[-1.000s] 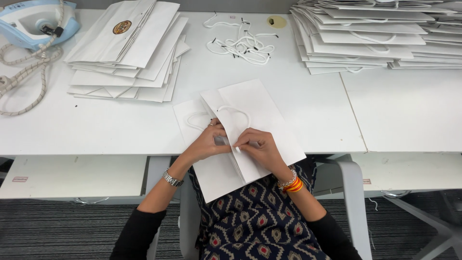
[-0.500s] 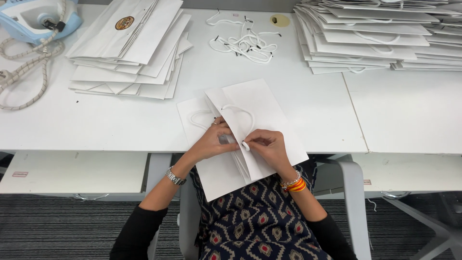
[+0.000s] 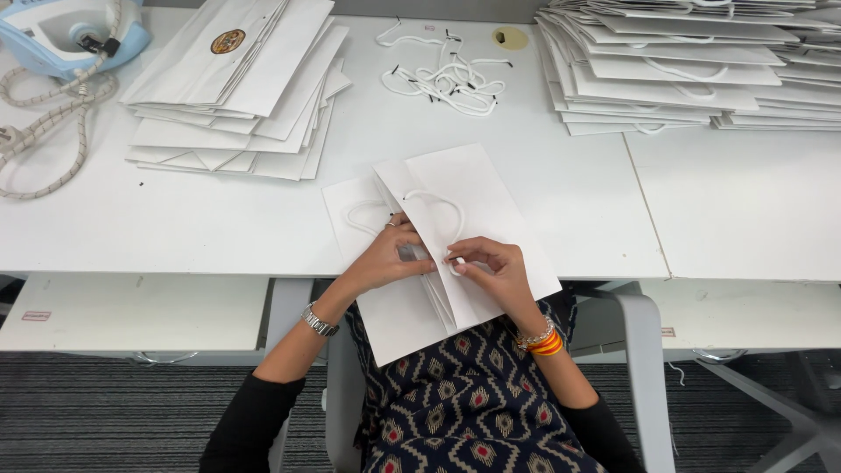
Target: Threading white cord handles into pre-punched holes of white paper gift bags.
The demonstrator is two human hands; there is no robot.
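Cord (image 3: pixel 455 229) being pinched by right hand (image 3: pixel 495 271) – bag (image 3: pixel 447 241) being pressed by left hand (image 3: pixel 385 258); one handle (image 3: pixel 359 215) fitted, second unfinished.

Flat bag (image 3: pixel 473 219) under the left hand (image 3: pixel 385 258) and right hand (image 3: pixel 495 267): matt white paper, showing as smooth, its handle (image 3: pixel 438 206) looking like soft white cord. Both stacks of bags (image 3: pixel 236 96) are showing the same matt paper. Loose cords (image 3: pixel 447 79): white woven cloth with dark tips. Table (image 3: pixel 175 219) is appearing smooth, matt white. Iron (image 3: pixel 61 35): glossy pale-blue plastic, its cable (image 3: pixel 53 131) cloth-braided. Watch (image 3: pixel 320 321) is gleaming like metal.
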